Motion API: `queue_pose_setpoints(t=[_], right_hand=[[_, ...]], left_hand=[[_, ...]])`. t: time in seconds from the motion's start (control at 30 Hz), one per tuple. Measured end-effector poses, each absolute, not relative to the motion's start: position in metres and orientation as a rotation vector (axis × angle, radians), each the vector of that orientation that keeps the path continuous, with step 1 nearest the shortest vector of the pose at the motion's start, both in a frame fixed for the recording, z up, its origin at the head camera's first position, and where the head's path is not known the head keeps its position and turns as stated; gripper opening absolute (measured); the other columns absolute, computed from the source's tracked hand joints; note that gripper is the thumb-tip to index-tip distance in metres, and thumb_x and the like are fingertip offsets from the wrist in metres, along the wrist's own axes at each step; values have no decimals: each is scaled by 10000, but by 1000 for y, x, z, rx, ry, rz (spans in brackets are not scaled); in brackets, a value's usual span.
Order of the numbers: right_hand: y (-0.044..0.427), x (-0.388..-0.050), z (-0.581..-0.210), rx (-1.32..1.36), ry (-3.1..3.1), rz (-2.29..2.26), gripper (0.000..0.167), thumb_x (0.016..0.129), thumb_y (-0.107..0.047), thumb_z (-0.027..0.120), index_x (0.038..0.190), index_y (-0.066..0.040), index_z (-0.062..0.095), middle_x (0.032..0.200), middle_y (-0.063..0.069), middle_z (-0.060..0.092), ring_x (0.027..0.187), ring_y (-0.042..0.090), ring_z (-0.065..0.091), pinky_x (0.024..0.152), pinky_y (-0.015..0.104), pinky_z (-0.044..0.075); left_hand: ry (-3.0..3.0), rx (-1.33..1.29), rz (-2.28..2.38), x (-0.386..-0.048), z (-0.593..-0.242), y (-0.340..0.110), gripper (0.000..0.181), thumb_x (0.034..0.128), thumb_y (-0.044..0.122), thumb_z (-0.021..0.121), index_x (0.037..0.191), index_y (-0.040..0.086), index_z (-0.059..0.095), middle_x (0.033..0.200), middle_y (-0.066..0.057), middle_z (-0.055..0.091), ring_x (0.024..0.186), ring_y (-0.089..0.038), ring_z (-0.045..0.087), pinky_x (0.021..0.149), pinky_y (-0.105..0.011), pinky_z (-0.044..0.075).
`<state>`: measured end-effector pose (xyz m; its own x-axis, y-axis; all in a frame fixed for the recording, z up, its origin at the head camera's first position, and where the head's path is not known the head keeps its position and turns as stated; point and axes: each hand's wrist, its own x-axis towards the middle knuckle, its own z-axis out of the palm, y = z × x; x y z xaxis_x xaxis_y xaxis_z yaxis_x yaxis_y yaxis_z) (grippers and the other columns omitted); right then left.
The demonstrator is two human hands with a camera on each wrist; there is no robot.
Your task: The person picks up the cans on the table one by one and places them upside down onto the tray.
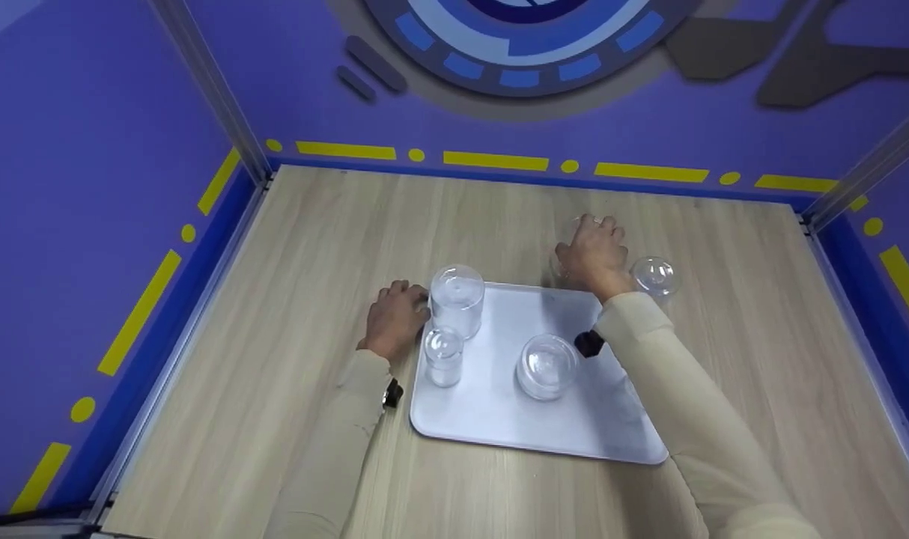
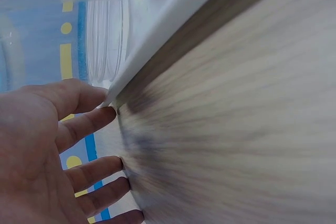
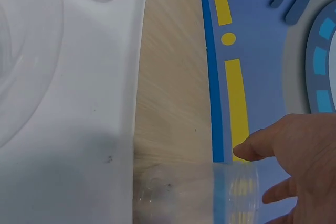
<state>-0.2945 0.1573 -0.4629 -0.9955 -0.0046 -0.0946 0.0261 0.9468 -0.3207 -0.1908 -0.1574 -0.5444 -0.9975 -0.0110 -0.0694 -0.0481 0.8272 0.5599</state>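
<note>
My left hand (image 1: 396,318) is at the left edge of a white tray (image 1: 492,427); in the left wrist view its thumb and index finger pinch the tray's rim while the other fingers spread near the tabletop. On the tray stand a large clear jar (image 1: 457,296), a small clear jar (image 1: 444,363) and a wide, low clear container (image 1: 548,367). Beyond the tray's far edge, my right hand (image 1: 595,251) is over another clear jar (image 3: 178,192). In the right wrist view, its thumb and fingers are spread beside that jar's upper end; contact is unclear.
Another clear round container (image 1: 654,277) stands on the wooden table (image 1: 320,224), right of my right hand. Blue printed panels (image 1: 492,127) enclose the table at the back and sides.
</note>
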Motion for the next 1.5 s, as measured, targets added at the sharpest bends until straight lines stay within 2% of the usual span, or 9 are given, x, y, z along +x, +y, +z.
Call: queue_pose_setpoints(t=[0.23, 0.33, 0.6, 0.83, 1.23, 1.5], right_hand=[[159, -297, -467, 69, 3021, -484, 708, 1015, -299, 562, 1512, 146, 325, 1445, 442, 325, 1296, 571, 424, 964, 679, 499], [160, -299, -467, 66, 3024, -497, 720, 1024, -297, 559, 1529, 145, 301, 1452, 445, 319, 1301, 575, 417, 976, 677, 495], [161, -302, -470, 82, 3028, -514, 726, 1031, -312, 584, 1522, 160, 331, 1423, 445, 367, 1319, 575, 415, 1026, 662, 473], [161, -302, -471, 94, 3043, -601, 796, 977, -332, 669, 1487, 195, 360, 1413, 461, 340, 1347, 583, 378, 1051, 634, 468], [160, -299, -474, 67, 3041, -695, 826, 948, -326, 710, 1508, 170, 360, 1427, 462, 307, 1376, 599, 331, 1101, 618, 429], [159, -299, -472, 64, 3048, -705, 821, 955, -331, 718, 1512, 158, 364, 1433, 448, 312, 1366, 580, 340, 1107, 612, 419]], left_hand=[[2974, 2, 857, -192, -546, -158, 332, 1011, 233, 682, 1313, 104, 731, 1515, -227, 533, 1377, -443, 486, 1071, -613, 446], [2968, -1, 858, -193, -545, -158, 340, 1015, 235, 682, 1325, 101, 728, 1521, -229, 528, 1386, -442, 481, 1083, -607, 441], [2989, 9, 828, -193, -546, -157, 345, 1007, 237, 695, 1321, 99, 732, 1498, -221, 552, 1368, -435, 502, 1069, -594, 459], [2994, -2, 833, -191, -544, -157, 336, 1004, 239, 703, 1308, 102, 738, 1491, -218, 558, 1363, -434, 505, 1071, -595, 454], [3005, 18, 848, -190, -546, -159, 320, 1000, 230, 701, 1289, 100, 746, 1472, -222, 571, 1336, -446, 524, 1043, -614, 468], [2973, -43, 853, -192, -547, -159, 324, 1013, 242, 695, 1307, 114, 739, 1513, -207, 545, 1394, -423, 485, 1103, -602, 424]])
